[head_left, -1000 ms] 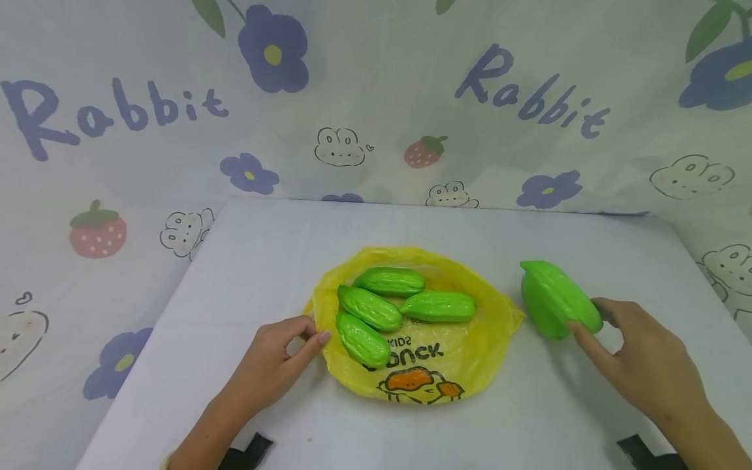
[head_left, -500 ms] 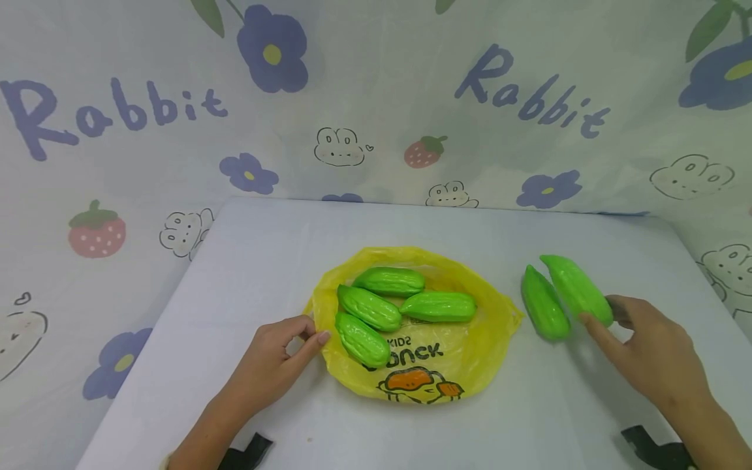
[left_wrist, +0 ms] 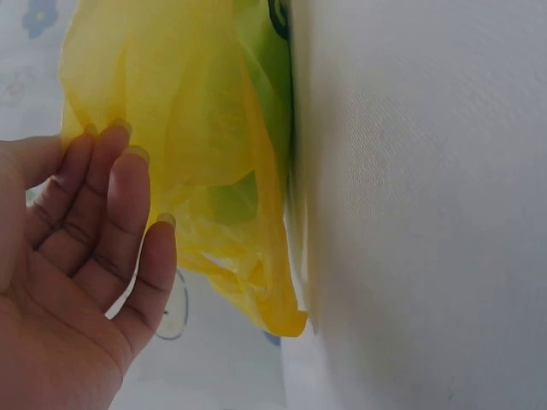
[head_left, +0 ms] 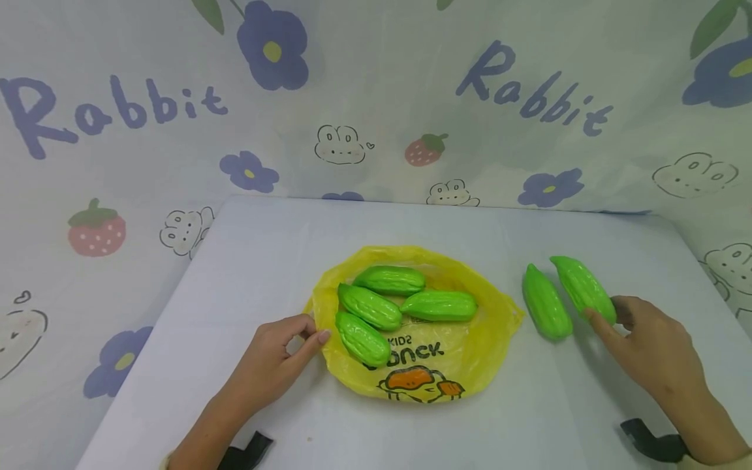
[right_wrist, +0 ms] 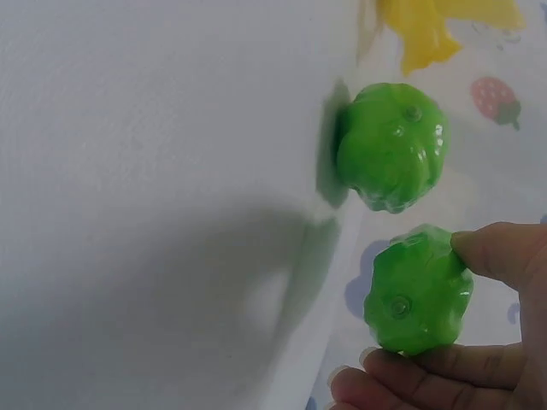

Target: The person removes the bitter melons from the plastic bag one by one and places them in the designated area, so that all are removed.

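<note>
Right hand holds a green vegetable above the table, left hand pinches the bag

The two hands are well apart, and each one is occupied. At the lower left of the head view, the left hand [head_left: 273, 365] pinches the left edge of a yellow bag [head_left: 496, 339], with its thumb at the near side. The bag lies in the middle of the frame with its mouth spread, and inside it rest four green vegetables [head_left: 388, 281], three toward its left side and one to the right of them.

At the right of the frame, the right hand [head_left: 660, 349] grips the held vegetable [head_left: 581, 287] by its blunt end, between thumb and fingers; the pointed end is directed to the upper left. The right wrist view shows a gap between this vegetable and the white table [head_left: 264, 248], so it is lifted. One more vegetable [head_left: 546, 303] lies on the table just beside it, between it and the bag. Whether they are real or toys, I cannot tell.

In my judgement, the step in hand is the carrying of one vegetable near the bag while its edge is kept steady. The next move seems to call for a firm grip on the glossy, ridged skin, enough height over the lying vegetable, and a light left pinch, because the thin bag could easily be pulled out of shape.
</note>
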`<action>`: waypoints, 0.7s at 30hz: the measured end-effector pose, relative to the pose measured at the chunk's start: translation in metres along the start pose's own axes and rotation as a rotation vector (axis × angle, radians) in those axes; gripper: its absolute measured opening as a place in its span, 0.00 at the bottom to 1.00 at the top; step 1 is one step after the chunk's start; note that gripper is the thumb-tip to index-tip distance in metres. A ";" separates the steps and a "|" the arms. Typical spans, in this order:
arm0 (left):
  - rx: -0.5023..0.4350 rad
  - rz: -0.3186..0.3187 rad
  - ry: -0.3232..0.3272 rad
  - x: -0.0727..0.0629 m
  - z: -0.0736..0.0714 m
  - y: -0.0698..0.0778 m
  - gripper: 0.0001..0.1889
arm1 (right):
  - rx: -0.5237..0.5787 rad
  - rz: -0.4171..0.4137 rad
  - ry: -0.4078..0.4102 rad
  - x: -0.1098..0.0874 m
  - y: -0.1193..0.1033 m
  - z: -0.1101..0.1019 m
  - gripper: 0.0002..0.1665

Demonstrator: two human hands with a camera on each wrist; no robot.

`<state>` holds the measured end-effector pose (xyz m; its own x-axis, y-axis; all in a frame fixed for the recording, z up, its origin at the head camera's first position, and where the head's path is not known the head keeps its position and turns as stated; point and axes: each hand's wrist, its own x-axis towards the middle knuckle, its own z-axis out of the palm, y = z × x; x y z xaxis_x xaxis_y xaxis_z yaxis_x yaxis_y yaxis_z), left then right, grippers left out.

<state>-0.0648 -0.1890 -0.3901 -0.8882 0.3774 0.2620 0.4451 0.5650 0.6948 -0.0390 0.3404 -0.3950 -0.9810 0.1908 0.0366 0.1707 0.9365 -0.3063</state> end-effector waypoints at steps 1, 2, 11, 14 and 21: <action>0.002 -0.001 -0.001 0.000 0.000 0.000 0.13 | -0.005 0.010 -0.008 0.001 0.000 0.001 0.43; 0.002 -0.002 -0.002 0.000 0.000 0.000 0.13 | -0.009 0.016 -0.012 0.001 0.001 0.002 0.43; 0.008 -0.003 -0.003 0.001 0.000 0.001 0.12 | -0.017 0.042 -0.065 0.007 0.007 0.009 0.45; 0.009 0.001 -0.003 0.002 0.000 0.001 0.13 | -0.009 0.029 -0.070 0.007 0.009 0.011 0.46; 0.009 -0.023 -0.008 0.001 0.000 0.001 0.12 | -0.006 0.039 -0.108 0.008 0.009 0.013 0.48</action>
<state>-0.0648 -0.1878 -0.3891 -0.8972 0.3704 0.2406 0.4257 0.5801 0.6945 -0.0463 0.3464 -0.4099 -0.9778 0.1946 -0.0782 0.2092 0.9309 -0.2994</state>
